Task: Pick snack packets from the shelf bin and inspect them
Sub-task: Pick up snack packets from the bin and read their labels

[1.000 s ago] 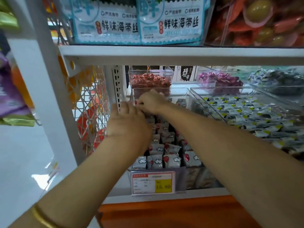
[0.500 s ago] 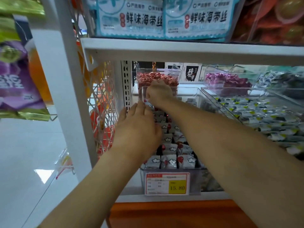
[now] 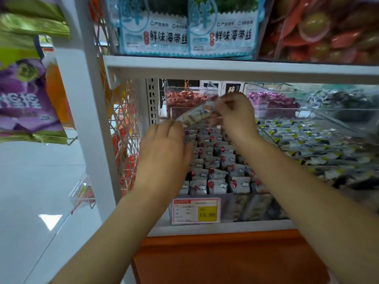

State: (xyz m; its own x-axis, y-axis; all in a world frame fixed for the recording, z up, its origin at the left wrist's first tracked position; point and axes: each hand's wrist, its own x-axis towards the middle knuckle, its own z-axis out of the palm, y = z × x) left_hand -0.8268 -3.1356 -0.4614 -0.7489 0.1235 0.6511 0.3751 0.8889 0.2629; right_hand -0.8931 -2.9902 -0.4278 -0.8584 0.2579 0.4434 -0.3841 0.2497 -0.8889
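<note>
A clear shelf bin (image 3: 227, 208) holds rows of small grey snack packets (image 3: 217, 186) printed with white clouds and red dots. A blurred strip of packets (image 3: 193, 115) hangs in the air above the back of the bin. My right hand (image 3: 235, 116) pinches its upper right end. My left hand (image 3: 164, 152) touches its lower left end with the fingertips, palm down over the bin's left side. Whether the left fingers grip the strip is hidden.
A white shelf board (image 3: 225, 68) runs just above my hands. Clear bins of red sweets (image 3: 184, 98), purple sweets (image 3: 270, 100) and dark packets (image 3: 320, 144) stand behind and to the right. A wire rack (image 3: 127, 128) and white post (image 3: 88, 111) are on the left.
My right hand has risen from the back of the bin with a strip of packets. My left hand has lifted and reached its lower end.
</note>
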